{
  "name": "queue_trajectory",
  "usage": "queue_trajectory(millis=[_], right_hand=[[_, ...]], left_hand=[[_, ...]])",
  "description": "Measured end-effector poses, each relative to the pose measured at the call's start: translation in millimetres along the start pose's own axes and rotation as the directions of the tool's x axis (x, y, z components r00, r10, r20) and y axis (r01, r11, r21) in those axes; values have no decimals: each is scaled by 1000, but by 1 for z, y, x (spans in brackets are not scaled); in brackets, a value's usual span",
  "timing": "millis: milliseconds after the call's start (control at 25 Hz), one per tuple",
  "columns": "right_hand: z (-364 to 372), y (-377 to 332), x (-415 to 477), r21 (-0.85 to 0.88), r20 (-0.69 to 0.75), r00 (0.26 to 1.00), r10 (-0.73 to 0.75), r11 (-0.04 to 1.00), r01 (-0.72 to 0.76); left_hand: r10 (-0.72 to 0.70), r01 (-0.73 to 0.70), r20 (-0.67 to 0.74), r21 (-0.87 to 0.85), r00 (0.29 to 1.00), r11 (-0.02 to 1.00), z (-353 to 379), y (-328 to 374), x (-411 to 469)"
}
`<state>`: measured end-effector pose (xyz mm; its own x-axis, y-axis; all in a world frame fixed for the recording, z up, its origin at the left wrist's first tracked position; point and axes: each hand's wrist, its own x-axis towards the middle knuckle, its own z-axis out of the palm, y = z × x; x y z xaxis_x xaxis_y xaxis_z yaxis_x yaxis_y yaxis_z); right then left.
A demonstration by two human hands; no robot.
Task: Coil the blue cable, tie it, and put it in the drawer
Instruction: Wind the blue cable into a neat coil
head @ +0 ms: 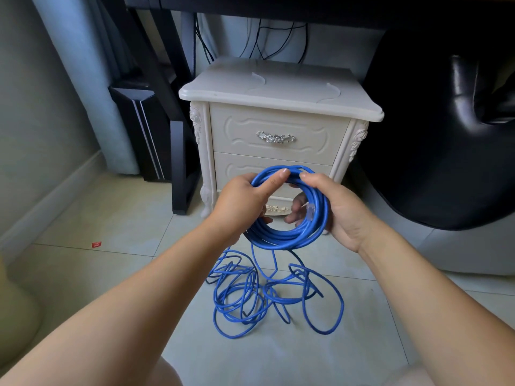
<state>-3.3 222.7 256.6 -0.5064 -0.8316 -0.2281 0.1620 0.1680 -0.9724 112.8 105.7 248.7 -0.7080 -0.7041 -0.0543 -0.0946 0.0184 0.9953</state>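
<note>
A coil of blue cable point(281, 238) is held up in front of a cream nightstand point(278, 90). My left hand point(239, 201) grips the coil's left side, thumb lying along its top. My right hand point(337, 207) grips the right side, thumb and fingers curled round the loops; a clear plug end point(310, 211) shows inside the ring. The rest of the blue cable lies in a loose tangle point(264, 293) on the tiled floor below. The top drawer point(242, 135) with its silver handle point(276, 137) is closed; the lower drawer front is partly hidden by the coil.
A black desk leg point(181, 168) and a dark case point(142, 129) stand left of the nightstand. A black leather chair point(446, 135) fills the right. Dark wires point(262, 40) hang behind. A small red scrap point(96, 244) lies on the floor at left.
</note>
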Motion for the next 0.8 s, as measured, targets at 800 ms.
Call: queue_trajectory(millis=[800], right_hand=[[8,4,6,107,-292,956,-32,992,66]], left_hand=[[-171,200,143,-217,975,955,-7,3,-1]])
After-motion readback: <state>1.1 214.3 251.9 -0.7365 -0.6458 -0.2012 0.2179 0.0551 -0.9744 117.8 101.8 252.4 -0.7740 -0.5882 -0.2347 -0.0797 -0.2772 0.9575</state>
